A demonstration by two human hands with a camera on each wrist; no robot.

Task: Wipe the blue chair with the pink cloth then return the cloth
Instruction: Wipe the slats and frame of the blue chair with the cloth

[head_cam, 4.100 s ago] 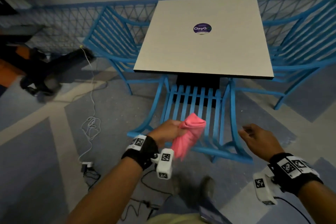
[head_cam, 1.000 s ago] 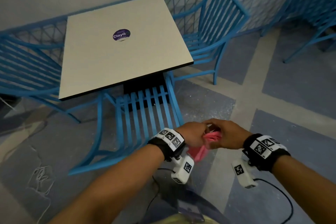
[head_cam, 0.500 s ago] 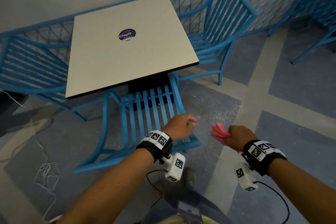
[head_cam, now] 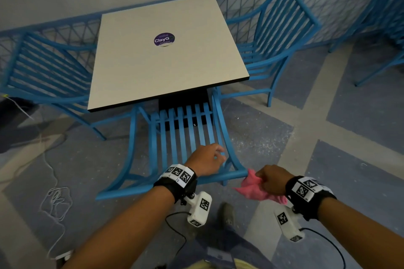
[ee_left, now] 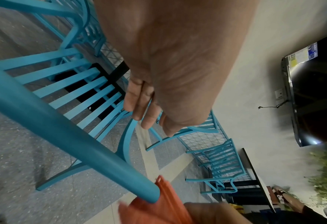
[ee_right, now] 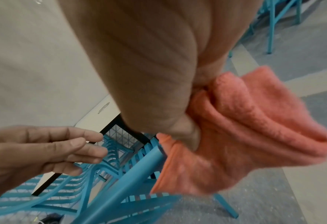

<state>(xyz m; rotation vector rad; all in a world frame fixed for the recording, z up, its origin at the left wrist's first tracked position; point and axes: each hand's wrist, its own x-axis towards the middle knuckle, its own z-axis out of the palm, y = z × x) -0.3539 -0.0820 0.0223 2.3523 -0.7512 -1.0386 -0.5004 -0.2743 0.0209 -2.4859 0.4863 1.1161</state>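
The blue chair (head_cam: 190, 129) is tucked under the table, its back rail (head_cam: 153, 185) nearest me. My right hand (head_cam: 271, 179) grips the bunched pink cloth (head_cam: 253, 188), which touches the right end of that rail. The right wrist view shows the cloth (ee_right: 235, 144) squeezed under my thumb, beside the rail end (ee_right: 131, 174). My left hand (head_cam: 215, 155) hovers just above the back slats with relaxed fingers and holds nothing. From the left wrist, its fingers (ee_left: 145, 109) hang loose above the slats, and the cloth (ee_left: 158, 204) sits at the rail's tip (ee_left: 62, 131).
A white square table (head_cam: 153, 72) with a purple sticker stands over the chair's seat. Two more blue chairs flank it, left (head_cam: 43, 72) and right (head_cam: 279, 35), before a blue mesh fence. A white cable (head_cam: 56, 201) lies coiled on the floor at left.
The cloth passed from my left hand to my right. The right hand then carried it down to the rail's right end, while the emptied left hand moved over the chair back.
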